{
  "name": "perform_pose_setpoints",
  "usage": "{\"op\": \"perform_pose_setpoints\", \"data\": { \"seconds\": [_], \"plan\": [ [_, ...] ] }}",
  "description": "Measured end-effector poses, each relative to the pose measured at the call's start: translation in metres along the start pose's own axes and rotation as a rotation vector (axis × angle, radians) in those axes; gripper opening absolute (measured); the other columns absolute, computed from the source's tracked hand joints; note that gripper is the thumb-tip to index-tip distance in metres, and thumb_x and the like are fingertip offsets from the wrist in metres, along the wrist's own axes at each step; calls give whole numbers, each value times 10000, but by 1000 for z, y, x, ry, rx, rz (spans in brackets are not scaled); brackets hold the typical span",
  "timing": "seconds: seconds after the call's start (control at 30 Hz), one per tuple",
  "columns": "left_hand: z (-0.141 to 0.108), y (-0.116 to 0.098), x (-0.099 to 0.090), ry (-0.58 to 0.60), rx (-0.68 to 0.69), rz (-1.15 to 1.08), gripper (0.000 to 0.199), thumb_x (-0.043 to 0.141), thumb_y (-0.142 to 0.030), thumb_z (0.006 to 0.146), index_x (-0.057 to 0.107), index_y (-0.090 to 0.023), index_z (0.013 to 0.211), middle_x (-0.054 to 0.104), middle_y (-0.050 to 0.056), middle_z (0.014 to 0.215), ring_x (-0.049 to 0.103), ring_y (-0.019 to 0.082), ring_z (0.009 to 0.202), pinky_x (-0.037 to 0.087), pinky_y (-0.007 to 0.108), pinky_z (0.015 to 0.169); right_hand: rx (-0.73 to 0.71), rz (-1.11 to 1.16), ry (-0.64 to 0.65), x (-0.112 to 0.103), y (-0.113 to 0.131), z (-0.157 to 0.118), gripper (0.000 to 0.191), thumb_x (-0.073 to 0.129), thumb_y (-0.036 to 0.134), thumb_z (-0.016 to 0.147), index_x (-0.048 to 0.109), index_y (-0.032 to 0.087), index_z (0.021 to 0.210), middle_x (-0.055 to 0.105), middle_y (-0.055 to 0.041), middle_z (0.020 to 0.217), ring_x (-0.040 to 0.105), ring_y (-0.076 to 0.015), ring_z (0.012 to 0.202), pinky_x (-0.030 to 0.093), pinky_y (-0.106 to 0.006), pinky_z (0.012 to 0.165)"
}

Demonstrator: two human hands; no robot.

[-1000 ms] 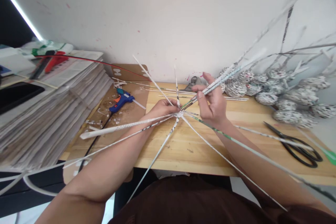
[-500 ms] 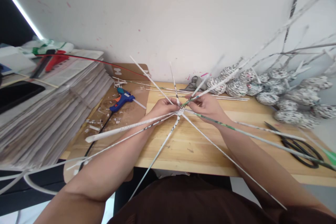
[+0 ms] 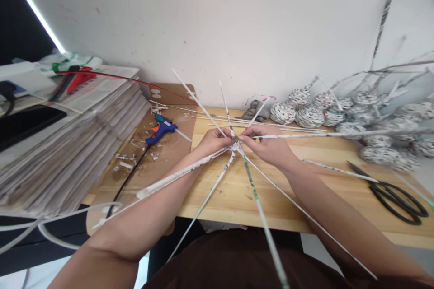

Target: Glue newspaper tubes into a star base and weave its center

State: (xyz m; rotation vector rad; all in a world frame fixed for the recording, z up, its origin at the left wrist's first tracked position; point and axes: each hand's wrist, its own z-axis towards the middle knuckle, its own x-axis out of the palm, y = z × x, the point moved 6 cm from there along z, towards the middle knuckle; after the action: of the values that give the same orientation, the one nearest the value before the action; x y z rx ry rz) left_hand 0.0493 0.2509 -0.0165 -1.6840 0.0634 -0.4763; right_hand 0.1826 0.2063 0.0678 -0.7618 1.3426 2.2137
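Observation:
Several rolled newspaper sticks fan out from a small woven hub (image 3: 235,146) held just above the wooden table. My left hand (image 3: 217,141) pinches the hub's left side, where sticks cross near the thumb. On the other side, my right hand (image 3: 260,141) is closed with thumb and finger on a paper stick (image 3: 305,135) that runs far to the right. A green-marked stick (image 3: 257,194) points down toward my body. Another stick, thick and white (image 3: 179,175), passes over my left forearm. The fingertips partly hide the hub.
A blue glue gun (image 3: 162,130) lies on cardboard (image 3: 176,156) at the left, beside stacked newspapers (image 3: 91,140). Black scissors (image 3: 393,196) rest at the right. Woven paper balls (image 3: 310,115) line the wall; a grey cloth (image 3: 255,112) and loose sticks lie behind my hands.
The green-marked stick has swung from the right to point down toward me. The long stick at my right hand has dropped from a steep upward slant to nearly level. The view has shifted slightly.

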Motion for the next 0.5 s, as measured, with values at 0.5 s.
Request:
{"op": "perform_pose_setpoints", "data": {
  "seconds": [0.5],
  "plan": [
    [-2,-9,-5,-142,-57,-179,223,736,-113,539,645,-110,743,658,35,628,612,134,542,468,229,511,480,86,57,15,-34,-4,156,560,274,780,544,197,645,645,-10,552,607,-148,509,426,-227,467]
  ]
}}
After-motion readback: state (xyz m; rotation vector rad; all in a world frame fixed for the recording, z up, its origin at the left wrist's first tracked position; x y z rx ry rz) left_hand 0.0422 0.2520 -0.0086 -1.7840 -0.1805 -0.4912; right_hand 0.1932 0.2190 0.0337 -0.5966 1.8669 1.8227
